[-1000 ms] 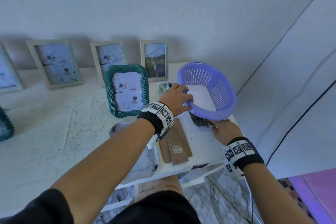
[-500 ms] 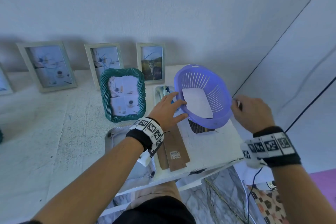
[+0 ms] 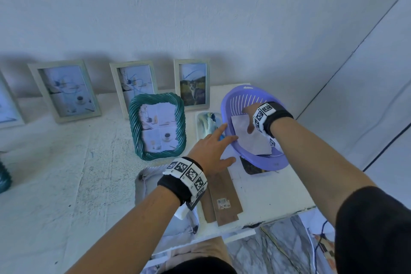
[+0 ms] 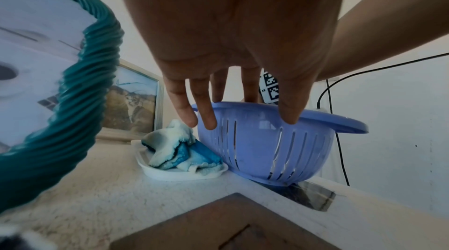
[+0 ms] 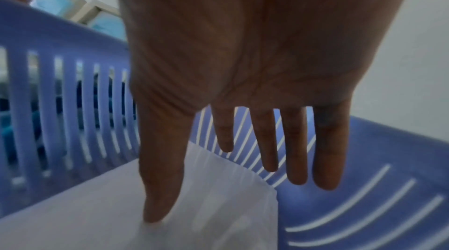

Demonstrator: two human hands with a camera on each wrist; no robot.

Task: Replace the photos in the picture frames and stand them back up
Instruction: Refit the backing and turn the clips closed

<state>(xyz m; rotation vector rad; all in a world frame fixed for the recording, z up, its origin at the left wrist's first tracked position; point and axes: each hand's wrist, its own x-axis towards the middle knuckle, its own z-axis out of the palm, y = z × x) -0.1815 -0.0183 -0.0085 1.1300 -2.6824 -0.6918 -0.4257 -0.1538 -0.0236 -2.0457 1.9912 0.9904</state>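
Observation:
A purple slotted basket (image 3: 266, 162) (image 4: 267, 148) stands at the table's right end with white photo sheets (image 3: 246, 140) (image 5: 218, 206) lying in it. My right hand (image 3: 248, 118) (image 5: 230, 196) reaches down inside it, fingers straight, thumb tip touching the top sheet. My left hand (image 3: 224, 138) (image 4: 243, 116) lies spread against the basket's near-left rim, fingers straight. A teal ribbed frame (image 3: 158, 127) (image 4: 73, 100) stands to the left. Brown frame backs (image 3: 222, 198) (image 4: 230, 225) lie flat by my left wrist. A dark photo (image 3: 251, 168) (image 4: 311, 196) sticks out from under the basket.
Three pale frames (image 3: 64, 89) (image 3: 133, 82) (image 3: 192, 83) lean on the back wall. A white dish with a blue and white cloth (image 3: 206, 122) (image 4: 179, 150) sits between the teal frame and the basket. The table edge (image 3: 278, 218) is close on the right.
My right hand went from under the basket, round its right side, and down inside onto the white sheets. My left hand loosened its grip on the rim and now lies spread against it.

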